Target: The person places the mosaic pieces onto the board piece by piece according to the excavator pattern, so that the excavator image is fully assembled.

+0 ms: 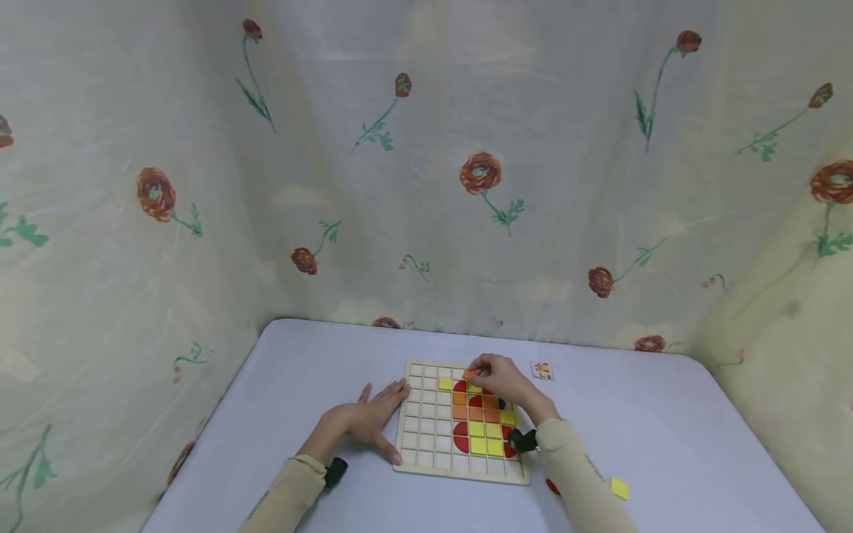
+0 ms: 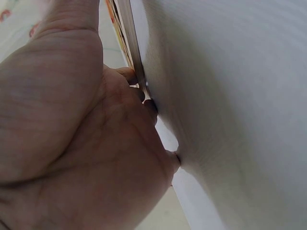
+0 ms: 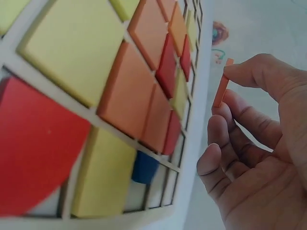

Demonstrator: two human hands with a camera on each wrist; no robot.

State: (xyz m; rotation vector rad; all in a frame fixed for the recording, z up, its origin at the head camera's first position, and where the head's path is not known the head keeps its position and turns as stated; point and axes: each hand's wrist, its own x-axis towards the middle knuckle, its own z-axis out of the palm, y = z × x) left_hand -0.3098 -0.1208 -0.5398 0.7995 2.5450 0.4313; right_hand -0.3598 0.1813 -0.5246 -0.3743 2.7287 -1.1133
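Note:
A wooden grid board (image 1: 426, 460) lies on the table, with yellow, orange and red tiles and one dark blue piece set in its squares. My right hand (image 1: 500, 377) pinches an orange tile (image 3: 222, 85) between thumb and index finger, above the board's far edge. In the right wrist view that tile stands on edge, apart from the board. My left hand (image 1: 373, 418) lies at the board's left side, fingers spread, thumb by the near corner and fingertips by the far left edge. The left wrist view shows the palm (image 2: 110, 158), with the fingertips against the board's side.
A small picture card (image 1: 543, 370) lies beyond the board to the right. A loose yellow tile (image 1: 620, 488) lies right of my right forearm, and a red piece (image 1: 552, 486) is partly hidden by the sleeve. Flower-printed curtains (image 1: 426, 185) surround the white table (image 1: 666, 429).

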